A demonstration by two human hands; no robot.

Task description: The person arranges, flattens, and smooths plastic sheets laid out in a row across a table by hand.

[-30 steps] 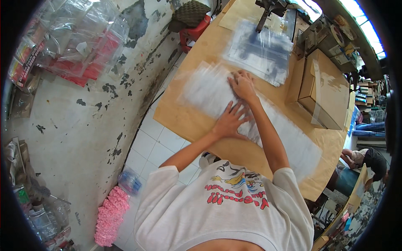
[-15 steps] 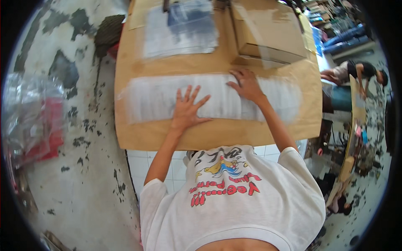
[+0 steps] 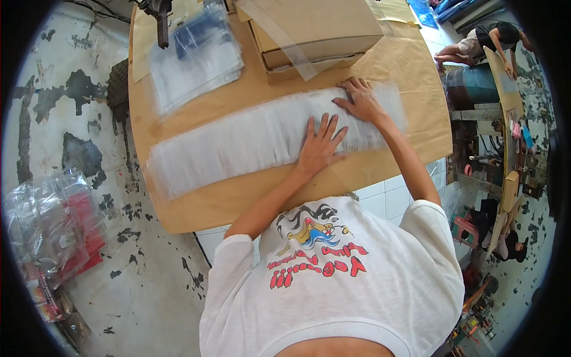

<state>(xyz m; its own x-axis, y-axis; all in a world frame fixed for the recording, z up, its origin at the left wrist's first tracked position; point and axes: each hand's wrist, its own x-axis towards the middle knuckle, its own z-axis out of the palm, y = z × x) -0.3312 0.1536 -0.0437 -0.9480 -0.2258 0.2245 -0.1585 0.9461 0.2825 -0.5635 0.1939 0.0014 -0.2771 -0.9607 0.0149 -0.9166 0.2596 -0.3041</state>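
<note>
At the far left, toward the lower corner of the frame, a cluster of clear packets (image 3: 50, 223) with some red among them is against the peeling wall; they overlap too much to count. In the upper left, one dark metal fixture (image 3: 159, 21) stands over the edge of one stack of clear bags (image 3: 193, 68), whose sheets cannot be counted either.

From left of centre to right of centre, one long row of clear plastic sheets (image 3: 238, 143), overlapping like a fanned deck, lies slantwise on the brown-covered tabletop (image 3: 238, 193); its layers are too many and too blurred to number. Above it, at the upper centre, is one cardboard carton (image 3: 321, 30).

Two hands are on the row. The left hand (image 3: 319, 146), just right of centre, lies palm down with its fingers spread, gripping nothing. The right hand (image 3: 361, 101), farther right and higher, is also palm down, loosely open, near the row's right end, with nothing in its grasp.

The step in hand looks like fanning or smoothing the row; moving it on would call for light, even pressure from both palms, since thin sheets could slide apart.

At the right edge are two co-workers, one upper (image 3: 485, 44), one lower.
</note>
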